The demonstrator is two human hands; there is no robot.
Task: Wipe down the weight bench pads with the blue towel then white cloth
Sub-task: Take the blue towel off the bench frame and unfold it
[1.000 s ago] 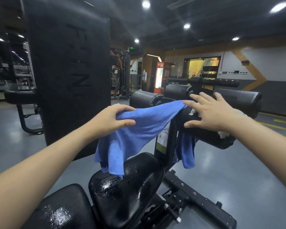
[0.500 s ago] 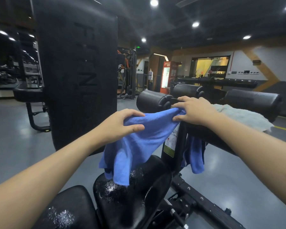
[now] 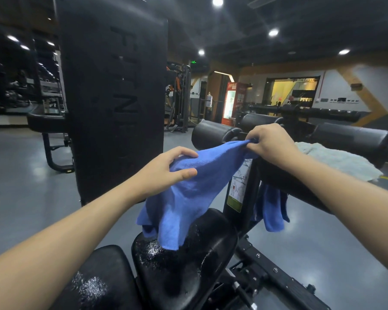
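We hold the blue towel point(image 3: 188, 189) between both hands, above the wet seat pad point(image 3: 202, 249). Our left hand point(image 3: 166, 171) is closed on its near fold, thumb under and fingers over; our right hand point(image 3: 271, 142) pinches the far corner, just beside the foam roller pad point(image 3: 213, 134). One end of the towel hangs down and touches the seat pad, another part hangs behind the upright post point(image 3: 240, 186). The white cloth point(image 3: 336, 162) lies on the right roller pad point(image 3: 354, 139), apart from our hands. To wipe well, we think we should gather the loose cloth into a flat fold first, then press it on the wet pad with long strokes.
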